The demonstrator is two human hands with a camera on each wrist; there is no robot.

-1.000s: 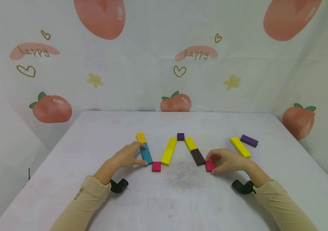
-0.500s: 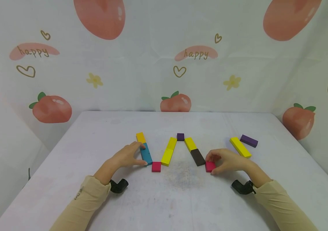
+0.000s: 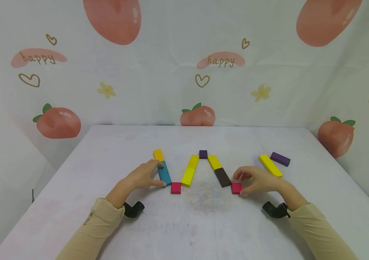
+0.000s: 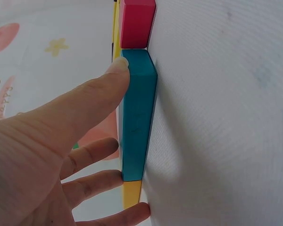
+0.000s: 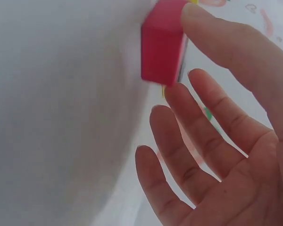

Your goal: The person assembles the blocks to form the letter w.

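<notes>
In the head view, my left hand (image 3: 140, 176) rests at a blue block (image 3: 164, 176), its thumb and fingers extended. The left wrist view shows that thumb touching the block's end near a red block (image 4: 137, 23), the other fingers spread along toward an orange block (image 4: 131, 194). My right hand (image 3: 258, 178) is beside another red block (image 3: 236, 188), which lies against the corner of a dark brown block (image 3: 222, 177). Its thumb is at the red block's edge while the fingers are lifted off and loosely spread, as the right wrist view (image 5: 217, 150) confirms.
Two yellow blocks (image 3: 190, 170), a small purple block (image 3: 203, 154) and another yellow block (image 3: 214, 162) continue the zigzag line between the hands. Apart at the right lie a long yellow block (image 3: 270, 166) and a purple block (image 3: 280, 158). A printed cloth hangs behind the white table (image 3: 200, 231).
My right hand has loosened from the red block and shifted slightly right, its fingers lifting away. The red block stays in place. My left hand has not visibly moved.
</notes>
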